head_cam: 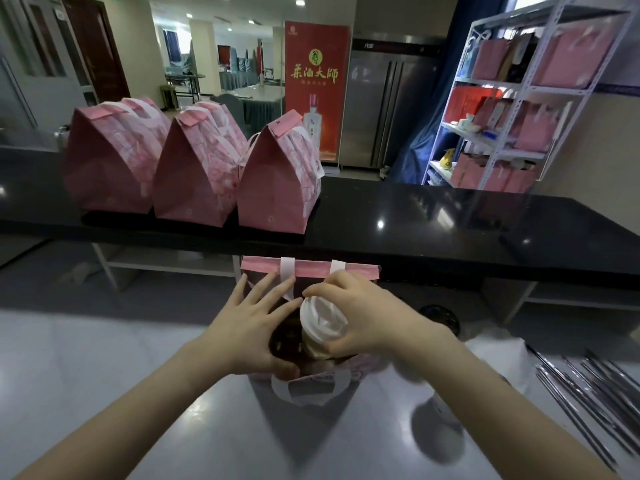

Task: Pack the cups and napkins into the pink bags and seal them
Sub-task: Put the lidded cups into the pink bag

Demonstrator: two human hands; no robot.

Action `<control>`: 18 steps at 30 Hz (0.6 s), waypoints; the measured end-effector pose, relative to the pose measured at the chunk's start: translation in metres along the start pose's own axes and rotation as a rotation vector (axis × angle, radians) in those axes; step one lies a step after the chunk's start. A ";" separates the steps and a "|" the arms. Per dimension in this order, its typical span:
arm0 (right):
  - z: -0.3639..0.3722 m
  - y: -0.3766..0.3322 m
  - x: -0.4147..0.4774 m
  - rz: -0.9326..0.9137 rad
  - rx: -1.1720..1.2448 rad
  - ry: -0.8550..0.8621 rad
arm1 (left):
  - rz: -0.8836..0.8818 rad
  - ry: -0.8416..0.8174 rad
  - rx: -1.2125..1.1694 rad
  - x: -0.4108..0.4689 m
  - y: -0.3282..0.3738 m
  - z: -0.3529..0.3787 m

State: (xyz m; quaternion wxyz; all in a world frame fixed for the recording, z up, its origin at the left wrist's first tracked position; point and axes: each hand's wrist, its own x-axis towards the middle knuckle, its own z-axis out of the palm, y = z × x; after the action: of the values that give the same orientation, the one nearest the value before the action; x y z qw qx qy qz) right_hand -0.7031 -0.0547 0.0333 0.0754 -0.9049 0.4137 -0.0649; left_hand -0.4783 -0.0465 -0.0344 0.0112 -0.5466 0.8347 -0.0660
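Note:
An open pink bag (311, 270) with white handles stands on the pale counter in front of me. My right hand (363, 313) grips a paper cup with a white lid (322, 320), tilted, in the bag's mouth. My left hand (252, 327) rests with fingers spread on the bag's left rim, holding it apart. The bag's inside is dark; a brown cup holder seems to lie in it. Three folded-shut pink bags (110, 161) (197, 171) (277, 181) stand in a row on the black counter behind.
A black counter (450, 230) runs across at a higher level behind the open bag. White sheets or napkins (495, 355) and long metal utensils (588, 386) lie at my right. A metal shelf (519, 98) with more pink bags stands at the far right.

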 end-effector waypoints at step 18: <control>0.060 0.005 -0.005 -0.064 -0.105 -0.021 | 0.150 -0.013 0.020 -0.002 -0.029 -0.013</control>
State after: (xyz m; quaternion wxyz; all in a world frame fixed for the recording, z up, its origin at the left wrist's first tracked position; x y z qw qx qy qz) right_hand -0.6988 -0.0490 -0.0270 0.0301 -0.9211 0.3864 -0.0361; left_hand -0.4526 -0.0545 -0.0185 0.0273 -0.4828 0.8725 -0.0698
